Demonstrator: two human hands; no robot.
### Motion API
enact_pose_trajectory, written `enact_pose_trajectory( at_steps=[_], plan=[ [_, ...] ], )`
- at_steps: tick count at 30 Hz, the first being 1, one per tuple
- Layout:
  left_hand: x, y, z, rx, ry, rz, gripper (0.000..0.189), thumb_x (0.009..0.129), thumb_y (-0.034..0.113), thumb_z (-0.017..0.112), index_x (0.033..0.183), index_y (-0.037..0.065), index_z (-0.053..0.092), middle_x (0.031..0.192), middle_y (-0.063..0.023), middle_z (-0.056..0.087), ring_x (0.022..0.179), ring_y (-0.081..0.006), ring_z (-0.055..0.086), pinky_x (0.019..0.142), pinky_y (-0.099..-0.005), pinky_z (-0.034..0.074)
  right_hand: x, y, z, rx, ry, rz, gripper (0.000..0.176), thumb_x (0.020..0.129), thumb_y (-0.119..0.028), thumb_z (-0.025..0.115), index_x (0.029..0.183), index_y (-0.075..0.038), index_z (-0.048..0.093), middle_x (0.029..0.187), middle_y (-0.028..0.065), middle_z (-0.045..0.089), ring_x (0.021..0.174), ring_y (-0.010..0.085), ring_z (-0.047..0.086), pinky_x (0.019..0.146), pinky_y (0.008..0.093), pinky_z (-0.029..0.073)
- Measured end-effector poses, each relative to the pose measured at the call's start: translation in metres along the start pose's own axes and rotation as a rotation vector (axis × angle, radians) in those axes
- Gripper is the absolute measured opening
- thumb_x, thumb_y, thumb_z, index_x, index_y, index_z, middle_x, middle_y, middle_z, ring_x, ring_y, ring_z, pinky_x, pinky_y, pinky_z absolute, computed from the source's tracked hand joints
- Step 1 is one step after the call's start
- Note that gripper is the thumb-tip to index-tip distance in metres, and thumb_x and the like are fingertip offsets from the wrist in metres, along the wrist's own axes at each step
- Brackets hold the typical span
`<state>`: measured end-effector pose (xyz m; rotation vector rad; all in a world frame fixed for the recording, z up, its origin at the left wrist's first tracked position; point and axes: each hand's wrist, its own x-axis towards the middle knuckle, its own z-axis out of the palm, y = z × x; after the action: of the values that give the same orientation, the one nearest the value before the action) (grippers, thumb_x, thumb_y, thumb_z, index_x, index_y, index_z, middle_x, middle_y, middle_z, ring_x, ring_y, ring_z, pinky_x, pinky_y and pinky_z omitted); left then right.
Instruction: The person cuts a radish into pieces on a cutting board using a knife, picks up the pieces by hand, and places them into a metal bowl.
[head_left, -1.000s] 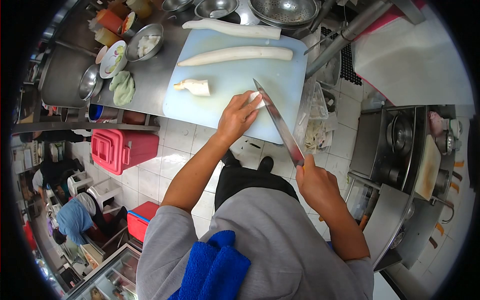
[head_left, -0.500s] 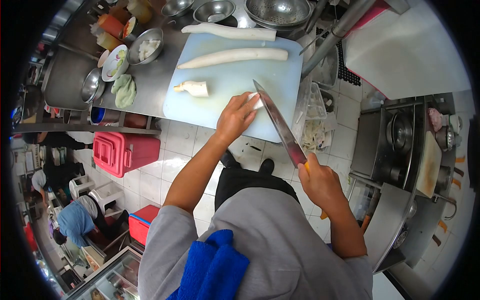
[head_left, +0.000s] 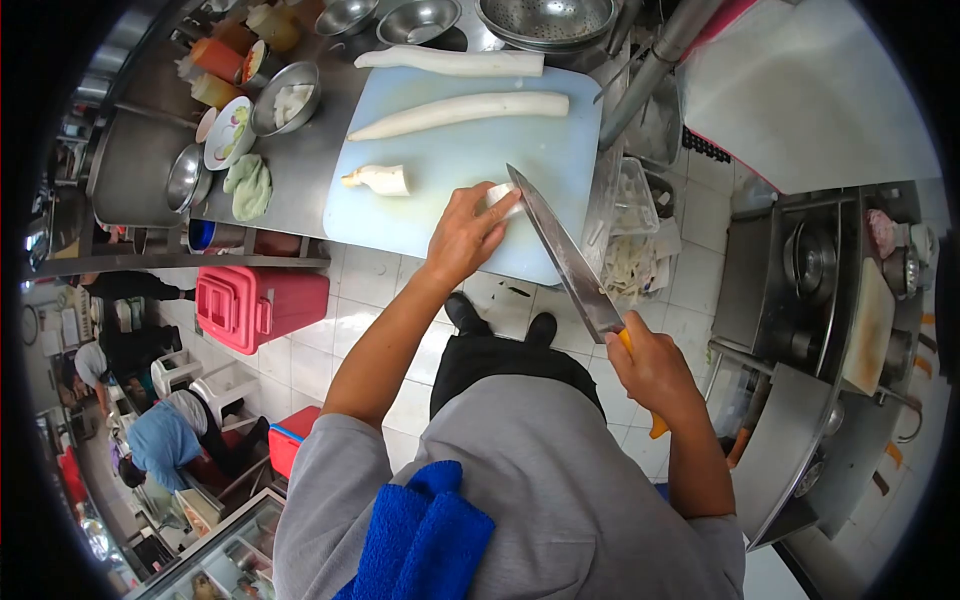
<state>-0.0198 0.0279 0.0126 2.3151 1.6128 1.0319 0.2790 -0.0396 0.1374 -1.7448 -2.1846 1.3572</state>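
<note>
My left hand (head_left: 467,232) holds a short white root piece (head_left: 503,199) down on the pale blue cutting board (head_left: 440,160). The fingers of my right hand (head_left: 648,365) are wrapped round the orange handle of a long knife (head_left: 565,255). Its blade slants up and left, with the upper part beside the held piece. A stubby root end (head_left: 378,180) lies to the left on the board. Farther back is a long peeled white root (head_left: 460,113), and another long root (head_left: 450,62) lies along the board's back edge.
On the steel counter left of the board are a green cloth (head_left: 248,187), a bowl of white pieces (head_left: 286,98) and sauce bottles. A colander (head_left: 548,20) stands behind. Below left is a red lidded bin (head_left: 262,305). Other people are at the far left.
The view has shifted slightly. The knife handle sits a little lower and its angle has changed slightly. My left hand still holds the white piece.
</note>
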Motion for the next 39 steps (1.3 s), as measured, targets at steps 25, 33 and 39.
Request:
enact_pose_trajectory(
  at_steps=[25, 33, 39],
  plan=[
    [0.005, 0.002, -0.005, -0.045, -0.021, 0.027, 0.060, 0.073, -0.001, 0.073, 0.130, 0.015, 0.064, 0.125, -0.0164, 0.059, 0.100, -0.0337, 0.055, 0.088, -0.0402, 0.051, 0.038, 0.034, 0.003, 0.450, -0.325, 0.197, 0.055, 0.101, -0.031, 0.050, 0.135, 0.011, 0.040, 0.060, 0.0053, 0.055, 0.041, 0.0135, 0.053, 0.043, 0.0299, 0.045],
    [0.005, -0.001, -0.005, -0.033, -0.020, 0.040, 0.061, 0.073, -0.001, 0.073, 0.131, 0.016, 0.064, 0.126, -0.0157, 0.059, 0.100, -0.0336, 0.055, 0.089, -0.0402, 0.051, 0.044, 0.043, 0.010, 0.575, -0.365, 0.181, 0.063, 0.102, -0.027, 0.048, 0.145, 0.013, 0.024, 0.055, 0.0046, 0.050, 0.037, 0.0131, 0.048, 0.040, 0.0280, 0.041],
    [0.003, -0.002, -0.003, -0.044, -0.016, 0.045, 0.061, 0.074, -0.002, 0.072, 0.132, 0.015, 0.063, 0.126, -0.0161, 0.059, 0.102, -0.0336, 0.055, 0.089, -0.0400, 0.051, 0.046, 0.041, 0.005, 0.556, -0.371, 0.150, 0.064, 0.102, -0.032, 0.049, 0.146, 0.010, 0.029, 0.058, 0.0051, 0.052, 0.040, 0.0144, 0.051, 0.041, 0.0299, 0.043]
  ],
)
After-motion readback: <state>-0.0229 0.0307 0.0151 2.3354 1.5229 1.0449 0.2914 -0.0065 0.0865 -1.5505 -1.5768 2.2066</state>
